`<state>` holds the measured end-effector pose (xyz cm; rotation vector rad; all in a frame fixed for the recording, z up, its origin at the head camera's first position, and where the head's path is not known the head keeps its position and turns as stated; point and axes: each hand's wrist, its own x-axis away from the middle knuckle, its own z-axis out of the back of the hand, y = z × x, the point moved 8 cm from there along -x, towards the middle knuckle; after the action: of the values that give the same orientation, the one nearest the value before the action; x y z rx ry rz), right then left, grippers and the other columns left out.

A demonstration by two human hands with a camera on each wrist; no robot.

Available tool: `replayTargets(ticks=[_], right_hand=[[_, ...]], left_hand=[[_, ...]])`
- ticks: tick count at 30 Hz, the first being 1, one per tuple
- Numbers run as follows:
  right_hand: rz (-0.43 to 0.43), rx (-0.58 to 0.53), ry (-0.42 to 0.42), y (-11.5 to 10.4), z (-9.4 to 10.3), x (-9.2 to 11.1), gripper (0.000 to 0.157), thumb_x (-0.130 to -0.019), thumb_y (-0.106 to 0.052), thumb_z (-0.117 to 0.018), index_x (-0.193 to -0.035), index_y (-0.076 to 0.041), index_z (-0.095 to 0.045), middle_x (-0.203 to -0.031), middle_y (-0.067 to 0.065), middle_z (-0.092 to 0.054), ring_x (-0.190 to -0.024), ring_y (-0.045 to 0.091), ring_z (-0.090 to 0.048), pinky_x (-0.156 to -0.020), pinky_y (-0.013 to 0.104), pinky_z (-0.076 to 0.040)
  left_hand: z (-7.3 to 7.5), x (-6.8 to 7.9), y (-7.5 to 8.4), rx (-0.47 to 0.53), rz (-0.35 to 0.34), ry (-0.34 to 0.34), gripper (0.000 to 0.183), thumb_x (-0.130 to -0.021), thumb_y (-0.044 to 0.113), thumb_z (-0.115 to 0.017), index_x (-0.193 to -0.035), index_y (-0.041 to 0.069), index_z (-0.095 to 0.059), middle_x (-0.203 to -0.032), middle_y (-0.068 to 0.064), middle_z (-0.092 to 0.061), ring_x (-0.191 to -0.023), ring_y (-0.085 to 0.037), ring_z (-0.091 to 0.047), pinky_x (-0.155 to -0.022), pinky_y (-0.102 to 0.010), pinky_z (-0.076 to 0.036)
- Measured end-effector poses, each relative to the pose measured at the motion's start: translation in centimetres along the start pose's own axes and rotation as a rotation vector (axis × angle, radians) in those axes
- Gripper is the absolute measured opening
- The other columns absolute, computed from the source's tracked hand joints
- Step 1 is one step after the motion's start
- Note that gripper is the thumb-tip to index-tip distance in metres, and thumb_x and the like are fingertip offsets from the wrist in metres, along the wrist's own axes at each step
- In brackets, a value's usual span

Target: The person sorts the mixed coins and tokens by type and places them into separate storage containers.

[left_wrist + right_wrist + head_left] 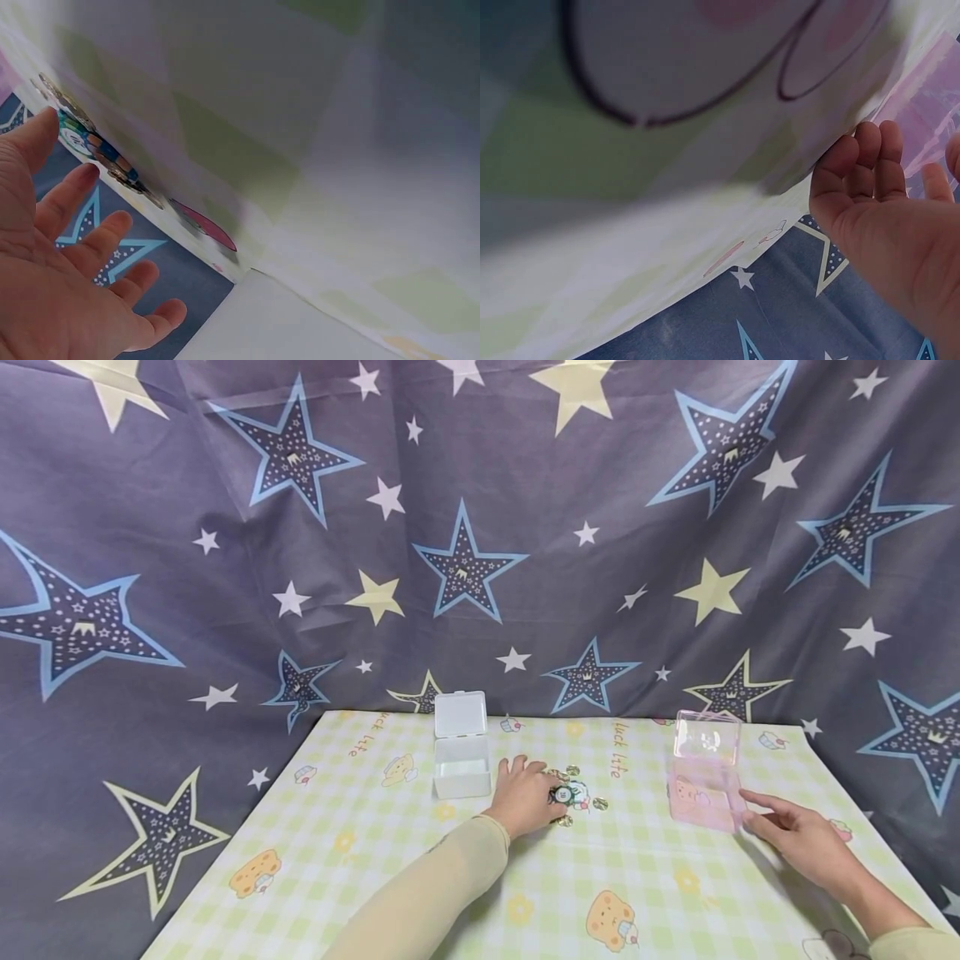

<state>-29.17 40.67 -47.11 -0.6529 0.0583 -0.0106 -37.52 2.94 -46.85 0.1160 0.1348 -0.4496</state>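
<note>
My left hand (525, 797) reaches to a small cluster of round chips on the cloth. Thumb and index finger are at a dark green chip (564, 795) with a white, marked centre; in the left wrist view the fingers look spread. Gold coin-like discs (600, 803) lie around it, and a stack edge shows blue and orange bands (112, 154). On the right, a see-through pink box (705, 818) stands with its lid raised. My right hand (806, 843) has its fingertips right at the box's right wall, partly bent in the right wrist view.
A white box (462, 783) with its lid (461, 714) tipped back stands just left of my left hand. A green-checked, cartoon-printed cloth (375, 877) covers the table. Behind the table's far edge hangs a dark star-patterned curtain (517, 460).
</note>
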Motion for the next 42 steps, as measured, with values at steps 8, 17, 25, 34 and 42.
replayTargets(ticks=[8,17,25,34,42], right_hand=[[-0.025,0.017,-0.011,0.3,0.0,-0.2,0.062,-0.108,-0.045,-0.064,-0.156,-0.008,-0.055,-0.117,0.013,-0.081,-0.089,-0.007,-0.057,-0.078,0.021,-0.038],[-0.020,-0.040,-0.002,0.2,-0.1,-0.2,0.062,-0.107,-0.042,-0.066,-0.156,-0.005,-0.054,-0.115,0.018,-0.081,-0.088,-0.008,-0.056,-0.100,0.065,-0.035],[-0.033,-0.005,-0.007,0.3,-0.1,-0.2,0.062,-0.108,-0.043,-0.065,-0.157,-0.007,-0.054,-0.113,0.014,-0.081,-0.087,-0.004,-0.057,-0.089,0.039,-0.043],[-0.035,0.007,-0.009,0.2,-0.1,-0.2,0.062,-0.108,-0.044,-0.064,-0.157,-0.007,-0.053,-0.112,0.013,-0.082,-0.086,-0.002,-0.058,-0.088,0.039,-0.042],[-0.030,-0.020,-0.003,0.2,0.0,-0.2,0.062,-0.108,-0.042,-0.065,-0.157,-0.005,-0.053,-0.110,0.015,-0.081,-0.085,-0.002,-0.057,-0.099,0.058,-0.039]], left_hand=[[-0.5,-0.4,-0.5,-0.003,0.010,0.012,0.045,-0.092,0.056,-0.079,-0.130,0.033,-0.078,-0.147,-0.003,-0.068,-0.143,-0.036,-0.053,-0.121,-0.064,-0.036],[-1.0,-0.9,-0.5,-0.005,0.015,0.018,0.044,-0.090,0.056,-0.080,-0.126,0.032,-0.080,-0.144,-0.002,-0.070,-0.140,-0.035,-0.054,-0.119,-0.064,-0.038],[-1.1,-1.2,-0.2,-0.018,0.009,0.017,0.043,-0.091,0.056,-0.080,-0.125,0.031,-0.080,-0.144,-0.001,-0.070,-0.139,-0.034,-0.055,-0.117,-0.066,-0.039],[-1.2,-1.3,-0.1,-0.020,0.009,0.020,0.043,-0.090,0.056,-0.080,-0.126,0.031,-0.080,-0.144,-0.001,-0.070,-0.138,-0.034,-0.055,-0.117,-0.064,-0.039],[-1.1,-1.3,0.0,0.028,0.023,0.006,0.043,-0.087,0.054,-0.084,-0.122,0.028,-0.080,-0.143,0.000,-0.071,-0.135,-0.032,-0.056,-0.114,-0.055,-0.042]])
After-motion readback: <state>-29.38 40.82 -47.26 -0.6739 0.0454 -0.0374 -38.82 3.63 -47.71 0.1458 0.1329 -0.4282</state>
